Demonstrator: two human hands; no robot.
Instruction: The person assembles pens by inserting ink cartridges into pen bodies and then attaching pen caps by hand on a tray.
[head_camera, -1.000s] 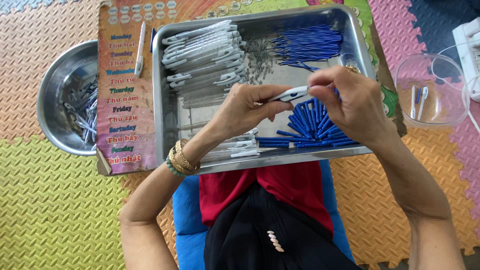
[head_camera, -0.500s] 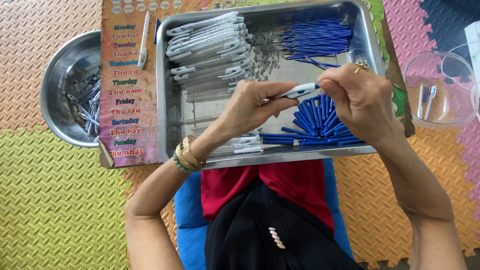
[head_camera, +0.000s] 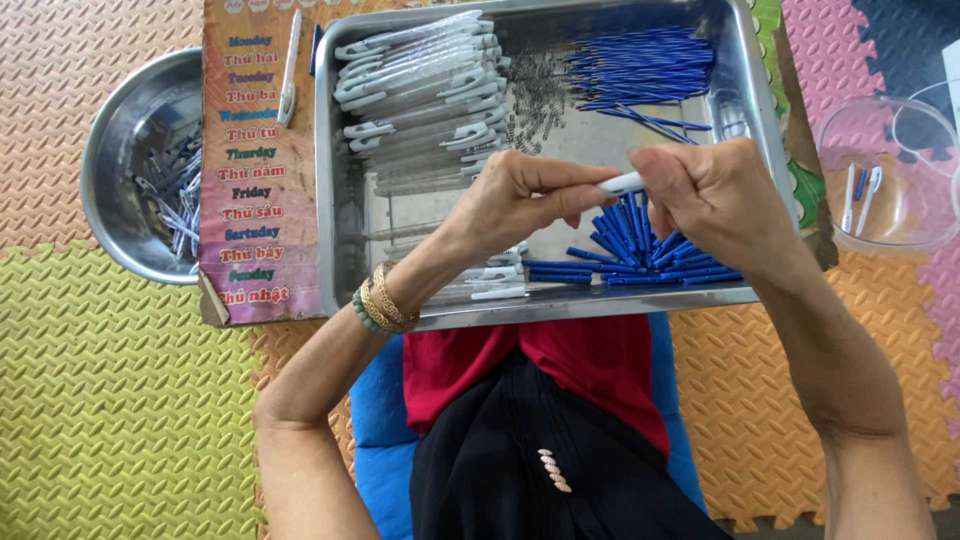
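Pen (head_camera: 622, 183) pinched between your left hand (head_camera: 520, 200) and right hand (head_camera: 720, 205), above steel tray (head_camera: 340, 250). Done, judging by piles: white barrels (head_camera: 420, 75) stacked. Left: blue caps (head_camera: 640, 250), blue refills (head_camera: 640, 70), springs (head_camera: 535, 100).

bowl (head_camera: 130, 120) left of tray (head_camera: 340, 200), tub (head_camera: 900, 220) right

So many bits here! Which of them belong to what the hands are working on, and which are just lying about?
In use:
- left hand and right hand, both pinching one white pen piece
- rectangular steel tray
- clear white-clipped pen barrels
- short blue pen tips
- thin blue refills

Lying about:
- round steel bowl
- clear plastic tub
- printed word card
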